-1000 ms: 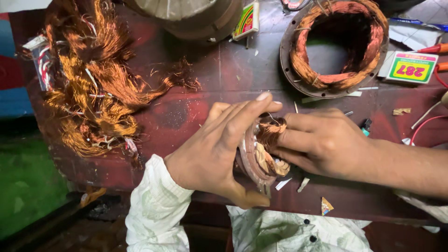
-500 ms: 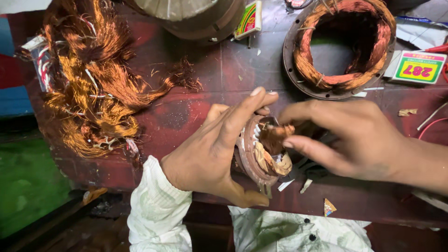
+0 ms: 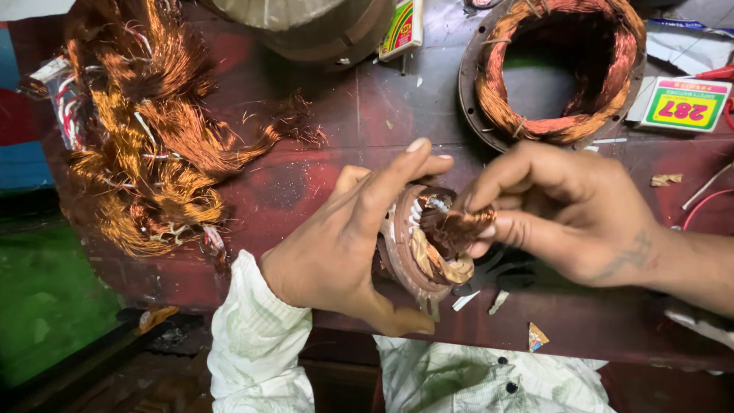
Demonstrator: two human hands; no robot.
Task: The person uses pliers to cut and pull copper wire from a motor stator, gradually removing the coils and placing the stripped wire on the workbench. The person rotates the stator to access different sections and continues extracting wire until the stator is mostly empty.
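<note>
The left hand clamps the small motor stator steady above the bench; the right hand pinches its copper winding for extraction.

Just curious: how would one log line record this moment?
left hand: grips small round motor stator | right hand: pinches its copper winding | dark red table

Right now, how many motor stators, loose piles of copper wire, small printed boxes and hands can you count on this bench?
Wound motor stators: 2, a large stator on the table and a small stator held by the left hand
Loose copper wire pile: 1
Small printed boxes: 2, green box, upright box
Hands: 2, counting the right hand
Total: 7
</note>
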